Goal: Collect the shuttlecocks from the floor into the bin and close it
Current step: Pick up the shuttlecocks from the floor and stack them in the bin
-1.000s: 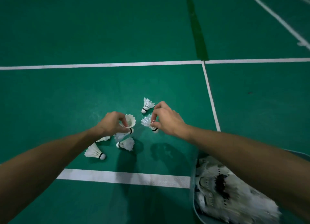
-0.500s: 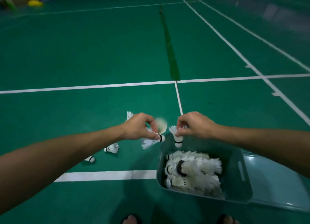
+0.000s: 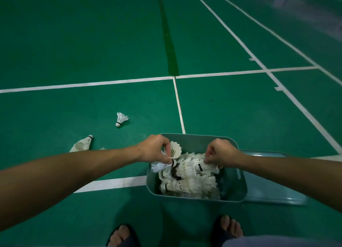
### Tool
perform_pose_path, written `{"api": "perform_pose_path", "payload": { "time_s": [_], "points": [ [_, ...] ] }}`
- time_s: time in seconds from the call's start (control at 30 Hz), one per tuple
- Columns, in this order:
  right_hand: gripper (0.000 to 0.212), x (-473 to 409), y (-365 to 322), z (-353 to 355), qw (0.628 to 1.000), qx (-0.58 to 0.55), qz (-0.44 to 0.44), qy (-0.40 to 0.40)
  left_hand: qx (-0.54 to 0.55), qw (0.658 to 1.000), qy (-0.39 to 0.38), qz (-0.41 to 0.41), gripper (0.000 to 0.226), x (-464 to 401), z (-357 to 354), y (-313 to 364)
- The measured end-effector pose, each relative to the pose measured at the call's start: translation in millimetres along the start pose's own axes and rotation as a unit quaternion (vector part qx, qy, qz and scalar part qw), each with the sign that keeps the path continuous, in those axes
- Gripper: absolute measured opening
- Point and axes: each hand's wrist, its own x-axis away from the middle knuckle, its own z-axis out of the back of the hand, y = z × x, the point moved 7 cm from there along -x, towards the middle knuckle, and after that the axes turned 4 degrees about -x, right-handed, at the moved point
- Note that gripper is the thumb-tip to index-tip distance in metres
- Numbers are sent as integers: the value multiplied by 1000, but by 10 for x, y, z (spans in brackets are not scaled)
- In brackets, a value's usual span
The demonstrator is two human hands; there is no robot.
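Note:
A teal bin (image 3: 153, 184) stands on the green court floor, holding a pile of several white shuttlecocks (image 3: 192, 183). My left hand (image 3: 154, 148) is over the bin's left rim and grips two shuttlecocks (image 3: 174, 150), one with its skirt up and one pointing left. Over the middle of the bin, my right hand (image 3: 220, 152) has curled fingers pinching the feathers of a shuttlecock (image 3: 204, 167) that lies on top of the pile. Two shuttlecocks lie on the floor to the left, one clean (image 3: 121, 118) and one dirty (image 3: 83, 144). A third is mostly hidden behind my left forearm.
The bin's teal lid (image 3: 273, 193) lies flat on the floor against the bin's right side. White court lines (image 3: 178, 106) cross the floor. My two feet in dark sandals (image 3: 122, 235) stand just in front of the bin.
Both hands carried their shuttlecocks from the floor to over the bin. The right hand has lowered its shuttlecock onto the pile. The view tilted down towards bin and feet.

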Motion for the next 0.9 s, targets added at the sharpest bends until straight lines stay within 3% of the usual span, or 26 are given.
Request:
{"api": "perform_pose_path", "payload": {
  "time_s": [0.27,0.47,0.73,0.83,0.9],
  "points": [
    [16,-105,22,-264,999,-47,15,-10,-9,1000,-5,17,27,-108,-69,-51],
    [5,-175,0,-467,995,-99,-5,-23,-12,1000,-4,19,28,-113,-61,-68],
    [8,-193,74,-597,990,-137,-32,-28,-9,1000,-18,15,28,-102,-108,-26],
    [18,-175,19,-486,996,-67,22,-50,1,1000,-21,13,28,-81,-121,-17],
    [22,-113,-76,-343,996,28,76,-21,9,1000,-25,14,28,-63,-127,-3]
  ]
}}
